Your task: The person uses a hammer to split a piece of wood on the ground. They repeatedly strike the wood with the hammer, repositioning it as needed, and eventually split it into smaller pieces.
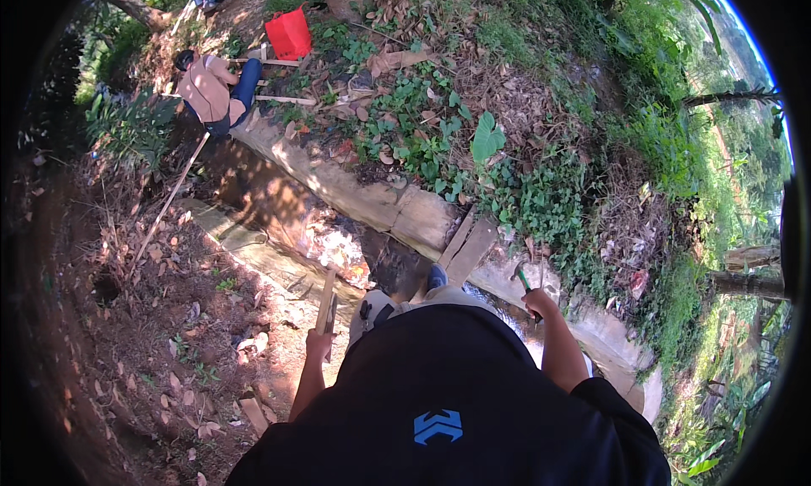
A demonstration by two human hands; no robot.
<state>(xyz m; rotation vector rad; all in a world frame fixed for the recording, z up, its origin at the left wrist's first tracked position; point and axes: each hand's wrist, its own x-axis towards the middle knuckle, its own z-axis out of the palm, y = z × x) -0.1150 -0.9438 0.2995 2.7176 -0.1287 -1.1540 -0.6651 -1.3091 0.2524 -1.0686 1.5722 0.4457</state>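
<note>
My left hand (pixel 318 344) is closed around a short, pale wooden slat (pixel 326 293), which points up and away from me. A darker narrow piece (pixel 331 315) lies along the slat; its kind is too small to tell. On the other side, my right hand (pixel 539 302) grips a hammer (pixel 523 276) by its green handle, the metal head pointing away from me. Below and between my hands, my shoe (pixel 437 276) shows beside wooden planks (pixel 471 251) laid across a narrow ditch.
A concrete-edged ditch (pixel 389 254) with shallow water runs diagonally below me. Upper left, another person (pixel 211 93) sits at its edge near wooden sticks (pixel 285 100) and a red bag (pixel 289 34). A long pole (pixel 171 195) leans nearby. Leaf litter and green plants cover both banks.
</note>
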